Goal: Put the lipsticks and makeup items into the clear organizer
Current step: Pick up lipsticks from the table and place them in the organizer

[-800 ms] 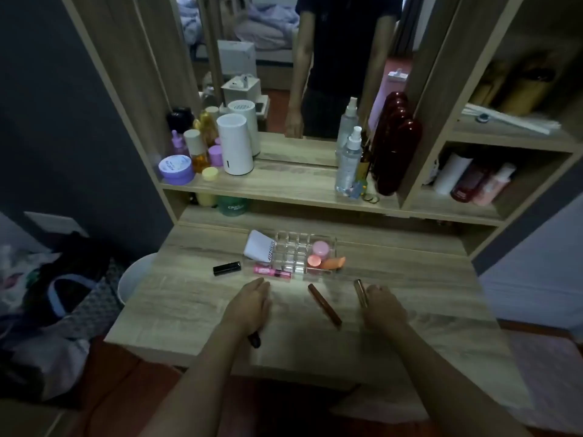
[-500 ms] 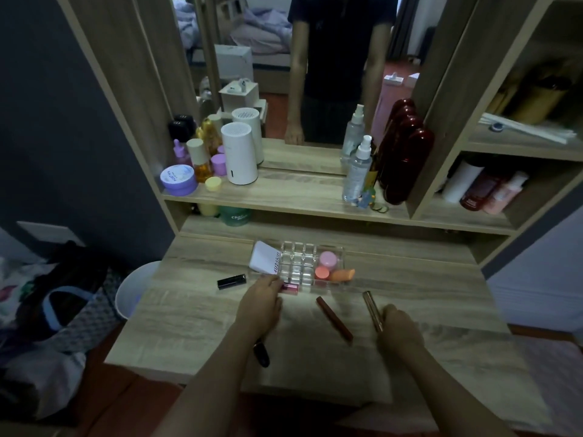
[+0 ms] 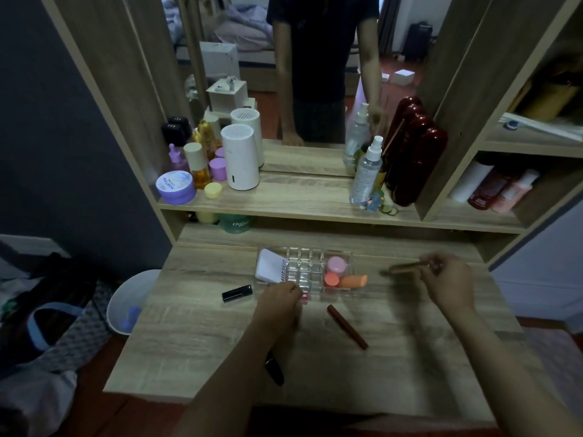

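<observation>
The clear organizer [image 3: 305, 269] sits on the wooden table [image 3: 202, 335], holding a white compact [image 3: 270, 269] at its left and pink and orange items [image 3: 342, 274] at its right. My left hand [image 3: 277, 305] lies just in front of it, fingers closed over a pink lipstick [image 3: 303, 298] whose tip shows. My right hand [image 3: 448, 283] is lifted to the right of the organizer, gripping a gold-brown tube [image 3: 407, 268], blurred. On the table lie a brown-red lipstick [image 3: 347, 326], a black lipstick [image 3: 237, 293], and a dark tube [image 3: 275, 370] beside my left forearm.
A shelf [image 3: 284, 203] behind the table carries a white cylinder [image 3: 239, 160], jars, a spray bottle [image 3: 366, 175] and dark red bottles [image 3: 413, 159]. A mirror stands behind it. A white bin [image 3: 131, 301] stands at the table's left.
My right hand has lifted the gold-brown tube off the table and moved it up and right. My left hand has reached forward onto the pink lipstick.
</observation>
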The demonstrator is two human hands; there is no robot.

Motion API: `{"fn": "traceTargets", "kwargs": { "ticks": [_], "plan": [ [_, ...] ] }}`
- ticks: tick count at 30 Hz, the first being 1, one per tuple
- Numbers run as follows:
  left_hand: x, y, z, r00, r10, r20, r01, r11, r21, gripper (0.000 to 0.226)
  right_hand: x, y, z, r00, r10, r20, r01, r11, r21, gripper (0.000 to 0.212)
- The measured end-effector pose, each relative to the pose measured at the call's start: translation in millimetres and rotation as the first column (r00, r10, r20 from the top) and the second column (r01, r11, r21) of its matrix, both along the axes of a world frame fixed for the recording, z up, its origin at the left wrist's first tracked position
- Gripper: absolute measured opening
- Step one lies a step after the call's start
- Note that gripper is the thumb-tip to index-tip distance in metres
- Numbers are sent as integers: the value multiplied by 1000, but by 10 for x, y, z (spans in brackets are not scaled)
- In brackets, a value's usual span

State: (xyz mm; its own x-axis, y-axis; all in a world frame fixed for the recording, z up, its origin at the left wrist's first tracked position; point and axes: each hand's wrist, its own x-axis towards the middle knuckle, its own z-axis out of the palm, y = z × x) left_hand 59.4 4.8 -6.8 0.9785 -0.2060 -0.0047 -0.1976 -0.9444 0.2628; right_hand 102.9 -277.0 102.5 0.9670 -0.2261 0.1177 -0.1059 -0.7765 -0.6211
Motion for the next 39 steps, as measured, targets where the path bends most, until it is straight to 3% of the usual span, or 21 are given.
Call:
{"fn": "traceTargets", "kwargs": {
  "ticks": [4,10,13,16,20,25,39],
  "plan": [
    [51,10,1,999,-50,-10,50,999,21,29,160,312,225,987,91,132,-96,995,29,23],
    [111,33,-30,996,-80,-32,82,994,68,30,283,948,127,949,302,90,-297,953,-63,26],
    [173,96,77,994,-104,-25,103,994,-31,30,348,1199,54,922,384,40,-378,919,-110,26],
    [279,181,278,996,-30,84,48,975,-219,22,397,1360,17,899,437,9,-432,891,-143,27],
    [448,291,528,977,132,165,-58,919,-390,23,465,1467,-15,888,460,-29,-457,871,-178,25],
    [635,352,638,956,249,155,-137,848,-513,23,539,1530,-54,884,455,-108,-467,858,-212,27],
    [832,265,424,957,291,0,-241,792,-560,20,654,1717,-142,797,500,-339,-593,754,-283,31]
  ]
}}
